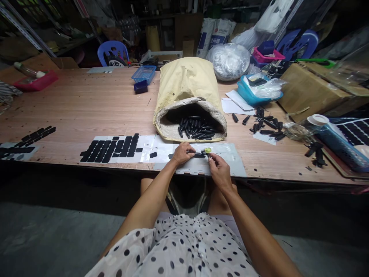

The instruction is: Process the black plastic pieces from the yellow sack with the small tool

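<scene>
My left hand [183, 154] is closed in a pinch at the left end of a slim black piece [198, 155], low over a pale sheet [227, 154] at the table's front edge. My right hand [220, 170] pinches a small item with a round yellow-green end [208, 150], which meets the right end of the black piece. The exact kind of both items is too small to make out. Left of my hands, rows of flat black rounded pads [111, 149] lie on white sheets. One loose black pad [153, 154] lies nearer to my left hand.
A yellow woven sack [187, 77] lies ahead, its mouth facing me, with many black elongated parts [198, 127] inside. More black parts [268, 125] are scattered at right, by a blue basket [256, 96] and a cardboard box [313, 90]. Small blue baskets [144, 73] stand behind left.
</scene>
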A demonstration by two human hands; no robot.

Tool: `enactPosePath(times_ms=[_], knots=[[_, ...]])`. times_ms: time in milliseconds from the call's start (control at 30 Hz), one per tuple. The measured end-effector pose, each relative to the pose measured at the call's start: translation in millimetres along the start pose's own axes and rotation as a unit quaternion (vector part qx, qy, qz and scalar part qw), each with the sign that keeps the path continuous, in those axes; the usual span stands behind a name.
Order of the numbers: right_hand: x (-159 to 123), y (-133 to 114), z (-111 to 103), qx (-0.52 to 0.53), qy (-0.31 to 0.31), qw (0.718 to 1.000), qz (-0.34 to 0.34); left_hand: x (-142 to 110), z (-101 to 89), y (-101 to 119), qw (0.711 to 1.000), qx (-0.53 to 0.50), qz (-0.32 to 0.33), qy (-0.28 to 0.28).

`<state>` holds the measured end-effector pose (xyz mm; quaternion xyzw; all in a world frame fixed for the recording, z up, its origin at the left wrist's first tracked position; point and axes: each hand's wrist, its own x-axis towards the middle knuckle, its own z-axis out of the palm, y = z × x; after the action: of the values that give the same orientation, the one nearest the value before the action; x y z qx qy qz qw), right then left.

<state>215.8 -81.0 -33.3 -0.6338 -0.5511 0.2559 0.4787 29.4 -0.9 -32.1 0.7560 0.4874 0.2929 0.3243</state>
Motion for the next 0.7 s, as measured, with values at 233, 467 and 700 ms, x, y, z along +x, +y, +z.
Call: enactPosePath(times_ms=[233,467,700], knots=[[-2.9,0.9,1.2,-0.009,-0.003,1.0,-0.003,-1.7,-2.9,3.7,1.0,0.018,-0.001,-0.017],[-2.9,-2.1,1.0,-0.001,-0.004,1.0,0.004,-2.0,-2.6,7.1,0.999,0.03,-0.01,-0.016],[0.9,-7.8,2.1,-0.006,0.003,1.0,0.006,-0.9,-1.8,7.8,0.999,0.035,-0.017,-0.014]])
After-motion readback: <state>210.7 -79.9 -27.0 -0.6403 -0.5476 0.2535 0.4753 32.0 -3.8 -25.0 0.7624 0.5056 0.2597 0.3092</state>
